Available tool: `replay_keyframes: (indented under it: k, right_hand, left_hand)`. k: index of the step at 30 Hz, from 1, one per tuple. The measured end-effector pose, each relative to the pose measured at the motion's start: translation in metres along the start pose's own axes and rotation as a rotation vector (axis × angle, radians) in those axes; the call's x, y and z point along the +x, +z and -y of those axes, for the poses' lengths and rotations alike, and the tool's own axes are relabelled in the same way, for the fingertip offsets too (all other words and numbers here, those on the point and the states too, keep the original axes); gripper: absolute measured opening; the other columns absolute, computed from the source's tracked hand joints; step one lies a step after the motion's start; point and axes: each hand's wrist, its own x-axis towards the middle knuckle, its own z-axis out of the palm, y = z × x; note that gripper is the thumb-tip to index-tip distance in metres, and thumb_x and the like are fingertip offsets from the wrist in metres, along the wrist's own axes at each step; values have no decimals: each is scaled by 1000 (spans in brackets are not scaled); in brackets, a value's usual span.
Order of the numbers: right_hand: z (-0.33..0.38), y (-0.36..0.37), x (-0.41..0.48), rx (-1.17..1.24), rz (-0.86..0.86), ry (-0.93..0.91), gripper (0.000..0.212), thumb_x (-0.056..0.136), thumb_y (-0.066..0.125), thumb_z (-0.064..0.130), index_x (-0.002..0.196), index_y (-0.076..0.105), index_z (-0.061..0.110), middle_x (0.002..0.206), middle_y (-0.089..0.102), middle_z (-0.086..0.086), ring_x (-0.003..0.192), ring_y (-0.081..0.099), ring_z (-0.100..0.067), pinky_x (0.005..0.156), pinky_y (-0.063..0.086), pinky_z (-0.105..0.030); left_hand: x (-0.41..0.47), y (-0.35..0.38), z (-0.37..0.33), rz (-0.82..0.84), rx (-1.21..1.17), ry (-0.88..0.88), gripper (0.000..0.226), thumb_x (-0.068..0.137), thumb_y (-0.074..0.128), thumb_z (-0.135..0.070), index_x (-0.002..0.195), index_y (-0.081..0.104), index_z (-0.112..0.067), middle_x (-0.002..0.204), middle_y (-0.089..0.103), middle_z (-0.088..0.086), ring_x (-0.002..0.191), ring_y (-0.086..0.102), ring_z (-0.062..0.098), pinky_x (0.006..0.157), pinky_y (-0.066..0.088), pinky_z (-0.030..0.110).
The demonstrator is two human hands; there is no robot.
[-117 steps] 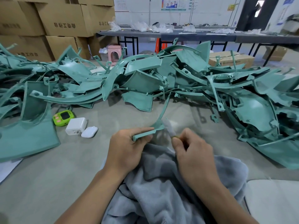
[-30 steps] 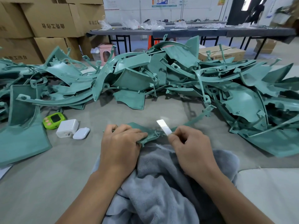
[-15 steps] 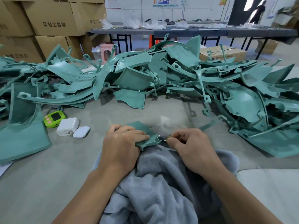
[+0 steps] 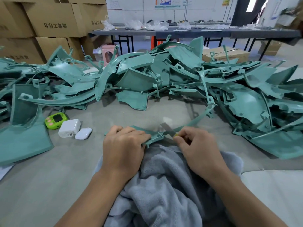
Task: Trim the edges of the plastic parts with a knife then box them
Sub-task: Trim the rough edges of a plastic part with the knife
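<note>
Stacked brown cardboard boxes (image 4: 49, 23) stand shut along the back left, so whatever they hold is out of sight. A low brown carton (image 4: 227, 54) sits behind the heap of teal plastic mouldings (image 4: 144, 79). The heap covers its front, and I cannot tell what is in it.

On the grey tabletop (image 4: 49, 177), close to the person, a curved teal plastic part (image 4: 154, 136) lies across the far edge of a crumpled grey towel (image 4: 164, 185). The left hand (image 4: 124, 145) holds it down, fingers close together and bent over its top. The thumb is hidden beneath the hand.

The right hand (image 4: 198, 148) pinches a small knife with a flat silver blade (image 4: 166, 128) between thumb and curled fingers. The handle is buried in the grip apart from a speck of yellow. The blade lies against the part's narrow arm, slightly blurred, and the exact edge it meets is hard to make out. The arm's far tip runs into the heap.
</note>
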Motion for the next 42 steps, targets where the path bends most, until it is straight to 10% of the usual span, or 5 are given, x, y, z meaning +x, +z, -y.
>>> replay_keyframes:
  k: [13, 19, 24, 29, 42]
  right_hand:
    - [-2, -2, 8, -199, -70, 49, 22, 95, 67, 26, 73, 66, 23, 61, 60, 13, 59, 55, -4, 56, 39, -22]
    - [-14, -34, 8, -232, -446, 71, 30, 95, 66, 19, 68, 55, 21, 52, 51, 12, 49, 46, -2, 46, 28, -20]
    - [-1, -9, 1, -332, -41, -48, 24, 98, 61, 29, 75, 59, 24, 62, 58, 12, 59, 54, -8, 61, 47, -31]
    - [-16, -32, 10, -385, -434, 178, 27, 98, 57, 25, 72, 51, 21, 52, 48, 9, 48, 42, -11, 52, 29, -28]
    - [-5, -20, 4, 385, -156, 191, 21, 95, 69, 29, 75, 70, 25, 91, 71, 20, 86, 62, 2, 77, 49, -25]
  left_hand:
    - [0, -1, -1, 18, 49, -12, 30, 66, 64, -6, 73, 81, -29, 73, 76, -13, 71, 70, 14, 68, 42, 33]
    - [2, 0, 2, 19, 28, 2, 30, 64, 67, -3, 71, 81, -28, 73, 75, -13, 71, 70, 15, 72, 38, 33]
    - [1, 2, 6, 9, 22, 17, 31, 66, 67, -3, 74, 82, -30, 78, 77, -15, 72, 71, 14, 73, 35, 28]
    - [3, 4, 8, -11, 2, 43, 29, 66, 68, -5, 74, 81, -30, 79, 77, -15, 71, 71, 13, 75, 35, 29]
    - [0, -21, 30, 94, -305, -119, 19, 81, 68, -50, 92, 79, -39, 82, 74, -19, 78, 68, 9, 71, 53, 37]
